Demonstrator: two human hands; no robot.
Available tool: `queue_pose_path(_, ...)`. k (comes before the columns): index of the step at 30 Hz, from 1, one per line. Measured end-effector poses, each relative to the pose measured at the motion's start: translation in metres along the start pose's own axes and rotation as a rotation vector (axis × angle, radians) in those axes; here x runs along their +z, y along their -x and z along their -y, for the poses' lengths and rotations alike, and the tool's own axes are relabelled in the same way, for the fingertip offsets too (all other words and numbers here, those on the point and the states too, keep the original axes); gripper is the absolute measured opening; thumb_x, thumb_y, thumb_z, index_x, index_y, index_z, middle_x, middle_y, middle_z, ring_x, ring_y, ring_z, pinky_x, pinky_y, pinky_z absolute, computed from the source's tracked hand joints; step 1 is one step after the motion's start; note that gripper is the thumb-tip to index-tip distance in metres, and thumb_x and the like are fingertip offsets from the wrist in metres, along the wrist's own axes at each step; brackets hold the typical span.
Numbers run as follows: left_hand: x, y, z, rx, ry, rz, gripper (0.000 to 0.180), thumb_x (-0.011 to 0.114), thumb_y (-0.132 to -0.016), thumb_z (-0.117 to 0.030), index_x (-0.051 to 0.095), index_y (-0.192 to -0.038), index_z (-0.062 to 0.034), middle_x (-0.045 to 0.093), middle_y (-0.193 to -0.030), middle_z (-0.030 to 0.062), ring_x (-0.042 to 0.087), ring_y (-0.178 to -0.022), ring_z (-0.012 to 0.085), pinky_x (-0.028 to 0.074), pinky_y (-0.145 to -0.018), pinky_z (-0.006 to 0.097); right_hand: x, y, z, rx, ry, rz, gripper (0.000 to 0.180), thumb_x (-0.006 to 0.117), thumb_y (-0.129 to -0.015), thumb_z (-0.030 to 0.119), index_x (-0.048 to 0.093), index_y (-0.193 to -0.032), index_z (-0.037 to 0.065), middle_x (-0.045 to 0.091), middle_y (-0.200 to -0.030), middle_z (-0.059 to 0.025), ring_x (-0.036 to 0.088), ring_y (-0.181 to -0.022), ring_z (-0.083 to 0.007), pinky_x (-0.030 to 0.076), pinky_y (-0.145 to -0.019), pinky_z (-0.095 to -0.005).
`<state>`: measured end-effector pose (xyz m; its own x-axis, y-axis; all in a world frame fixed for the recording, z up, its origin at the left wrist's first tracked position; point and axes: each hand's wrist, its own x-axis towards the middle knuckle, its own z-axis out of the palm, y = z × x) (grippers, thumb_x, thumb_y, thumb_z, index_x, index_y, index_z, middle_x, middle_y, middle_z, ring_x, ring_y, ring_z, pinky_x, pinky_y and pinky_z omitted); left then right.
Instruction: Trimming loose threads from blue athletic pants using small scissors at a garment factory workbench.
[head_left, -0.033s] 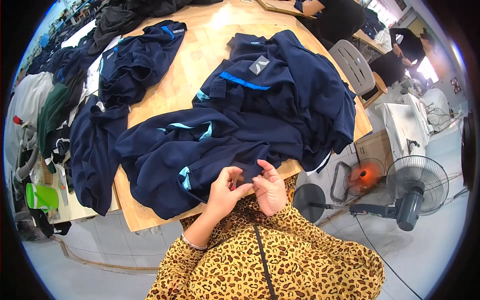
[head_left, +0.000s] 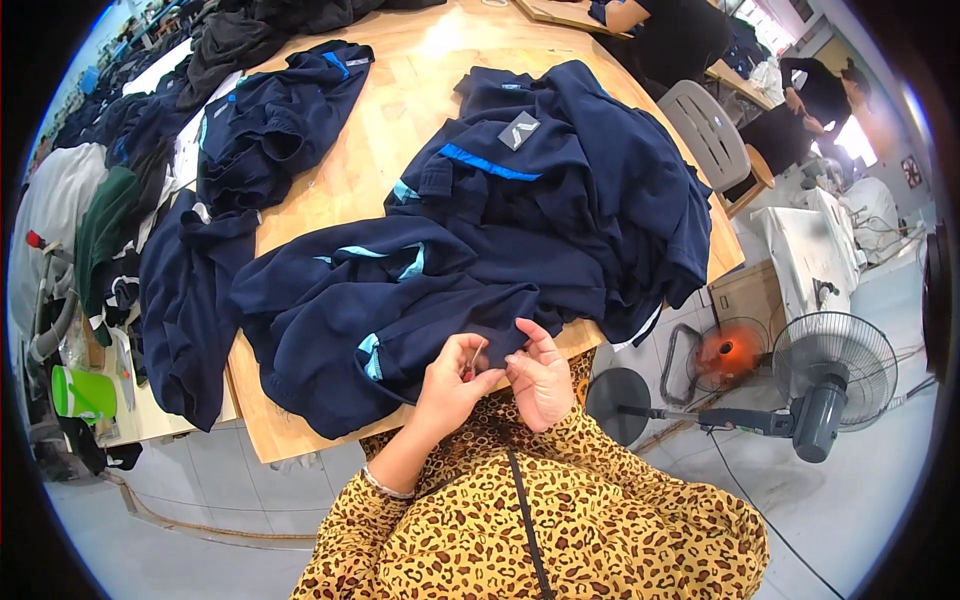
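A navy garment [head_left: 400,310] with light-blue trim lies spread at the near edge of the wooden table [head_left: 400,130]. My left hand [head_left: 448,388] is closed on a small red tool [head_left: 467,373] held against the garment's dark hem. My right hand [head_left: 540,378] pinches that same hem right beside it, fingers curled over the cloth. Both hands meet just past the table's edge, above my leopard-print sleeves. Behind them a heap of more navy garments [head_left: 570,190] is piled up, one showing a grey label.
Another navy pile [head_left: 270,120] lies at the table's far left, and dark clothes hang over its left side [head_left: 185,300]. A grey chair [head_left: 715,125], two seated people [head_left: 680,35], a white machine [head_left: 810,250] and floor fans [head_left: 830,375] stand to the right.
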<state>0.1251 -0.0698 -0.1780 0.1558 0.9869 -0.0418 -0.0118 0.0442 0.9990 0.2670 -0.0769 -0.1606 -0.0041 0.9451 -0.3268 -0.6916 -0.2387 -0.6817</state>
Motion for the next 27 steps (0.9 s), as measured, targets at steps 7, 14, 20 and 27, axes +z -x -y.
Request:
queue_pose_path(7, -0.01, 0.003, 0.004, -0.112, 0.045, 0.077, 0.037, 0.069, -0.075, -0.007, 0.048, -0.105, -0.0024, 0.055, -0.076, -0.0017, 0.043, -0.063, 0.0031, 0.039, -0.058, 0.018, -0.012, -0.008, 0.006, -0.008, -0.079, -0.055, 0.035, 0.049, -0.084, -0.007, 0.051, -0.119, -0.001, 0.059, -0.106, -0.0125, 0.059, -0.097, -0.0202, 0.047, -0.09, -0.0318)
queue_pose_path(14, -0.014, 0.005, 0.005, 0.007, -0.15, 0.061, 0.025, 0.069, -0.076, -0.005, 0.052, -0.094, -0.0023, 0.058, -0.077, 0.0026, 0.051, -0.061, 0.0069, 0.043, -0.056, 0.022, -0.016, -0.009, 0.004, -0.039, -0.023, -0.062, 0.038, 0.047, -0.085, -0.008, 0.049, -0.123, -0.002, 0.059, -0.108, -0.0119, 0.058, -0.098, -0.0185, 0.047, -0.09, -0.0308)
queue_pose_path(20, -0.001, 0.011, 0.005, 0.368, -0.474, -0.03, 0.028, 0.072, -0.071, -0.007, 0.052, -0.092, -0.0033, 0.056, -0.086, 0.009, 0.06, -0.06, 0.0212, 0.049, -0.052, 0.03, -0.004, -0.004, 0.009, -0.06, 0.007, -0.029, 0.046, 0.048, -0.086, -0.006, 0.039, -0.13, 0.0, 0.057, -0.106, -0.0095, 0.057, -0.095, -0.015, 0.046, -0.088, -0.0297)
queue_pose_path(27, -0.002, 0.019, 0.023, 0.599, -0.766, -0.115, 0.039, 0.07, -0.055, 0.004, 0.054, -0.089, -0.0049, 0.056, -0.087, 0.0092, 0.059, -0.062, 0.0249, 0.049, -0.053, 0.032, -0.011, -0.005, 0.009, -0.056, -0.004, 0.003, 0.046, 0.046, -0.086, -0.006, 0.038, -0.131, 0.001, 0.057, -0.106, -0.0099, 0.057, -0.097, -0.0165, 0.046, -0.09, -0.0318)
